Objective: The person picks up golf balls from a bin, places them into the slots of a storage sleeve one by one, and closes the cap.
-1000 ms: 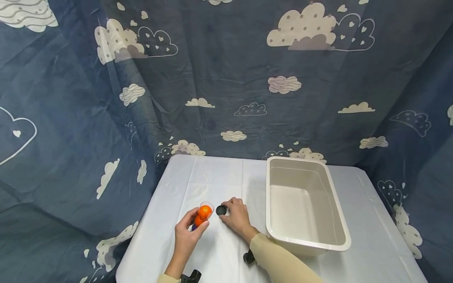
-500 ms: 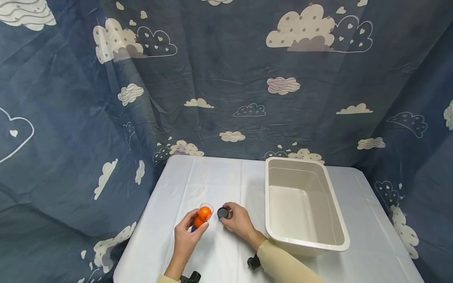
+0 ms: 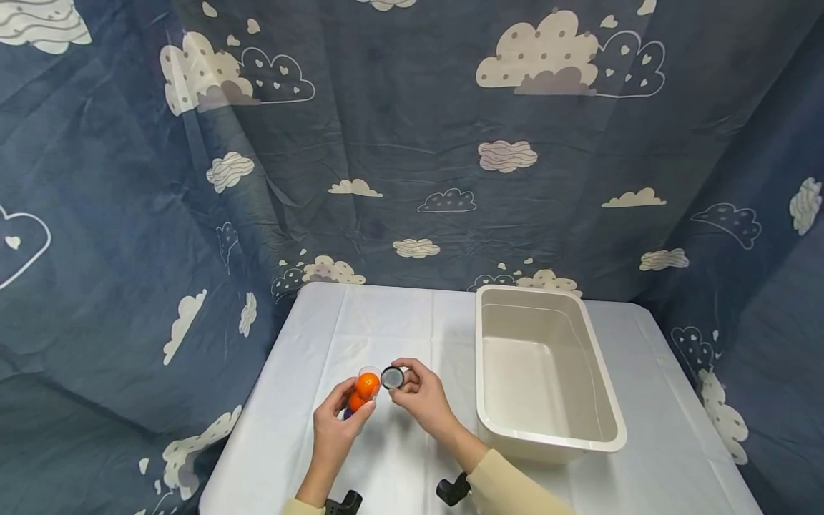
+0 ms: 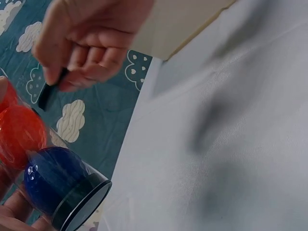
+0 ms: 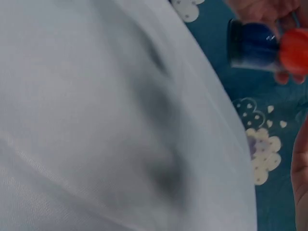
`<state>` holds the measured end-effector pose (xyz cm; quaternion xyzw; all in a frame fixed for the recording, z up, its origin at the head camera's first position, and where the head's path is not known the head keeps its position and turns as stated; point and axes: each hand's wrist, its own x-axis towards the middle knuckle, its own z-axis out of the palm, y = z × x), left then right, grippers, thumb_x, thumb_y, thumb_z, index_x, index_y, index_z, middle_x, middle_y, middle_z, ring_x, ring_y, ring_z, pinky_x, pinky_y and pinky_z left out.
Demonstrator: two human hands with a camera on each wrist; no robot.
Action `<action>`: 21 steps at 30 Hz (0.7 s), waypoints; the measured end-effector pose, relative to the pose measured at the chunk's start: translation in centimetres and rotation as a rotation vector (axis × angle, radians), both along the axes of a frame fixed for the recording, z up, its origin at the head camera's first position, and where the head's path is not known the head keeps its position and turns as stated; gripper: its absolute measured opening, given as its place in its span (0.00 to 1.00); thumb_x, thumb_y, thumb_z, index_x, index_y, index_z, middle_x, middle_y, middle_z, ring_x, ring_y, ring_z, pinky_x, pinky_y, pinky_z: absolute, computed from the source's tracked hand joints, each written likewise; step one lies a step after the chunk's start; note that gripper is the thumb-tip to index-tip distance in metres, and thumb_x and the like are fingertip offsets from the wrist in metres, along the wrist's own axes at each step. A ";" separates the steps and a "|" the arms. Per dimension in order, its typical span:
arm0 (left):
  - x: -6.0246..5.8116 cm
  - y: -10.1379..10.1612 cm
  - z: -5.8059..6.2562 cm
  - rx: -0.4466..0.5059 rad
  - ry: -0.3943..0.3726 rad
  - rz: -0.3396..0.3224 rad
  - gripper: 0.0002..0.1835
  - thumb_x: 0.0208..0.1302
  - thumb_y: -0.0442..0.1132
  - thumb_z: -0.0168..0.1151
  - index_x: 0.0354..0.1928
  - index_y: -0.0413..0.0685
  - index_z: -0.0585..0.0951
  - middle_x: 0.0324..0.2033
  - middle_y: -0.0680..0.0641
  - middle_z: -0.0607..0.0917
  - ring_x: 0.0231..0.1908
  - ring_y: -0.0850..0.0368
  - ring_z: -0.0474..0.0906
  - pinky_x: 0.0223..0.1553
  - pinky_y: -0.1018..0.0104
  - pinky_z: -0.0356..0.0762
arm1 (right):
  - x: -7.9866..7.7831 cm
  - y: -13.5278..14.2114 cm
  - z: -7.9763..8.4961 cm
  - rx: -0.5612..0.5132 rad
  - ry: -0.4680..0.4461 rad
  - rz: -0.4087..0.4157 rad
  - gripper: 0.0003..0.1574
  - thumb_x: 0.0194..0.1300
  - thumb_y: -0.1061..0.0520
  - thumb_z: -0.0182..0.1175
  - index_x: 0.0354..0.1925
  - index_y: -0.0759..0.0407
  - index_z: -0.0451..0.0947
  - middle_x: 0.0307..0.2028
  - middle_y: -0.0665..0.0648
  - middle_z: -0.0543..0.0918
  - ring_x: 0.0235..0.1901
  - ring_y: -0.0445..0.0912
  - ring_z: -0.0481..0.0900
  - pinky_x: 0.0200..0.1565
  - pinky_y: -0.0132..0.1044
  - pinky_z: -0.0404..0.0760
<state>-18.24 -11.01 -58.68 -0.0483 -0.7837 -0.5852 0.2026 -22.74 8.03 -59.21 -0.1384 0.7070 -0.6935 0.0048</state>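
My left hand (image 3: 331, 433) grips a clear plastic tube (image 4: 83, 202), tilted, with its uncovered mouth turned up towards my right hand. Inside it are two orange balls (image 3: 368, 386) and a dark blue ball (image 4: 54, 175) at the bottom, next to a black end cap. My right hand (image 3: 428, 402) pinches a round black lid (image 3: 393, 378) between thumb and fingers, its grey underside facing up. The lid is close beside the mouth of the tube; I cannot tell whether they touch. In the right wrist view, the lid is out of sight.
A deep beige plastic tub (image 3: 616, 390) stands on the right of the white-covered table (image 3: 386, 322). Dark blue cloth (image 3: 386, 143) with cloud prints hangs behind and along the sides. Black wrist camera mounts (image 3: 453, 489) sit at both wrists.
My right hand has turned the lid so its underside shows and brought it nearer the tube's mouth. The left hand keeps holding the tube almost in place.
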 end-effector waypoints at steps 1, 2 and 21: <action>0.0 0.0 0.1 0.004 0.001 0.005 0.25 0.51 0.33 0.80 0.53 0.47 0.84 0.46 0.48 0.88 0.44 0.53 0.85 0.52 0.45 0.79 | 0.1 -0.1 0.3 -0.015 0.009 -0.006 0.32 0.57 0.73 0.66 0.60 0.64 0.74 0.32 0.63 0.82 0.25 0.41 0.78 0.30 0.30 0.80; 0.0 0.1 0.1 0.005 -0.003 0.013 0.25 0.50 0.32 0.80 0.53 0.46 0.84 0.45 0.48 0.88 0.44 0.52 0.85 0.52 0.44 0.79 | 0.2 -0.1 0.5 -0.028 0.020 -0.010 0.32 0.56 0.73 0.66 0.59 0.65 0.74 0.32 0.63 0.82 0.25 0.42 0.78 0.30 0.30 0.81; 0.0 1.6 1.4 0.005 0.060 -0.061 0.24 0.52 0.36 0.80 0.53 0.51 0.84 0.44 0.52 0.88 0.42 0.56 0.85 0.50 0.54 0.81 | 2.3 1.8 5.1 -0.099 0.136 -0.094 0.30 0.57 0.71 0.71 0.56 0.54 0.80 0.48 0.59 0.78 0.37 0.54 0.83 0.36 0.39 0.86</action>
